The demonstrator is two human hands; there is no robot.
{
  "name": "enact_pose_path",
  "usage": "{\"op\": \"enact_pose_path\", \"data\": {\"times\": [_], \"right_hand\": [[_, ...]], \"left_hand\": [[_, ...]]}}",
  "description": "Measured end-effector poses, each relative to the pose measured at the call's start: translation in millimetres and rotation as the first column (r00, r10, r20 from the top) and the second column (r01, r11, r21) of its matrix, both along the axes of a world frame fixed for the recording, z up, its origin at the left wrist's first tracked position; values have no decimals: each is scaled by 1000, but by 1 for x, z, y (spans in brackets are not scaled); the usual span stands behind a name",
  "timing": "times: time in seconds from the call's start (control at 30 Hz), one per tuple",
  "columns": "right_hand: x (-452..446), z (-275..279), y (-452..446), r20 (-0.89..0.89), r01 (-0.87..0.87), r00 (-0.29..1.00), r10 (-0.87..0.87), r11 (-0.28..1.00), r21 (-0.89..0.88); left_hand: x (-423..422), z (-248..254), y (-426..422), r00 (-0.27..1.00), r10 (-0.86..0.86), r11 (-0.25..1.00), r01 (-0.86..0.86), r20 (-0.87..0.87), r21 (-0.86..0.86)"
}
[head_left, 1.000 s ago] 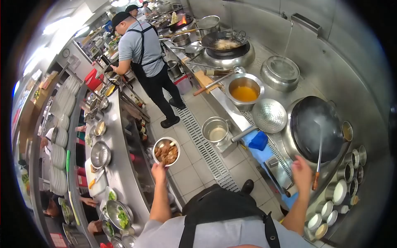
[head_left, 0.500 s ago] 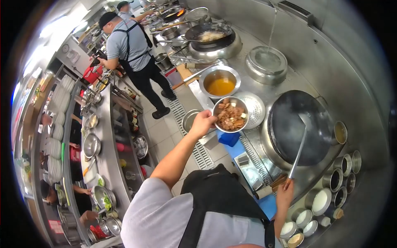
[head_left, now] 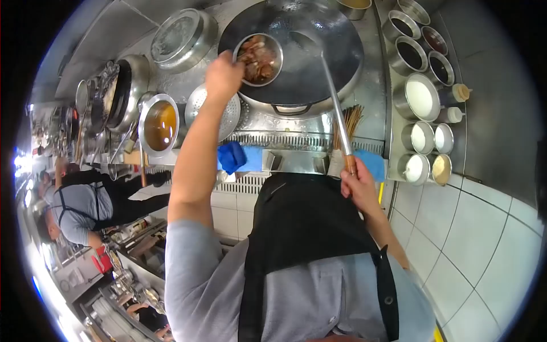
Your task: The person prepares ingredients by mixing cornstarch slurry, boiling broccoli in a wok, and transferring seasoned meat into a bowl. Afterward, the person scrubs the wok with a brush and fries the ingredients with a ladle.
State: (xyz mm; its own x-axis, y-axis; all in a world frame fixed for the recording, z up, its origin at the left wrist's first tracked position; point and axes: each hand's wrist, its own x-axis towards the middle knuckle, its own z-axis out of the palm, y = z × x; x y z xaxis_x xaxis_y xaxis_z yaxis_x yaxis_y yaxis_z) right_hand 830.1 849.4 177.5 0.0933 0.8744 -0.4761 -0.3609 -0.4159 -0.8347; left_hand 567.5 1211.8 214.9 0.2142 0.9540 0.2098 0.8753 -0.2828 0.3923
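My left hand (head_left: 225, 78) is closed on the rim of a small metal bowl (head_left: 279, 64), tilted over the left side of a black wok (head_left: 310, 80). Browned meat pieces (head_left: 256, 56), slightly blurred, lie inside the bowl. In my right hand (head_left: 359, 185) is the wooden handle of a long steel wok ladle (head_left: 335, 94). Its head rests in the wok, whose dark surface looks shiny. Left of the wok, behind my left forearm, sits a perforated strainer (head_left: 229, 117), partly hidden.
A pot of orange-brown oil (head_left: 161, 122) stands at left, near a lidded round metal vessel (head_left: 181, 37). Containers of sauces and a white substance (head_left: 420, 97) line the right. A bamboo brush (head_left: 348, 126) and blue cloth (head_left: 231, 157) lie at the front edge. A co-worker (head_left: 85, 205) stands far left.
My view has turned to face the wok. My left hand has carried the bowl of meat from beside the oil pot to over the wok. My right hand still holds the ladle.
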Motion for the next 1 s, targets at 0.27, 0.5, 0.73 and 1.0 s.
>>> {"op": "enact_pose_path", "data": {"times": [0.27, 0.5, 0.73, 1.0], "right_hand": [[2, -10, -20, 120, 39, 992, -31, 998, -59], [19, 0, -12, 200, 89, 976, -88, 996, 3], [25, -11, 21, 96, 42, 994, -47, 998, 56], [38, 14, 27, -46, -104, 993, 107, 992, 65]], "left_hand": [[94, -43, 75, 814, -170, 883, 376, -556, 281], [57, 3, 69, 871, -92, 900, 280, -482, 334], [31, 7, 3, 916, 13, 1000, -6, -402, 18], [5, 8, -46, 933, 351, 935, -354, 86, 21]]}}
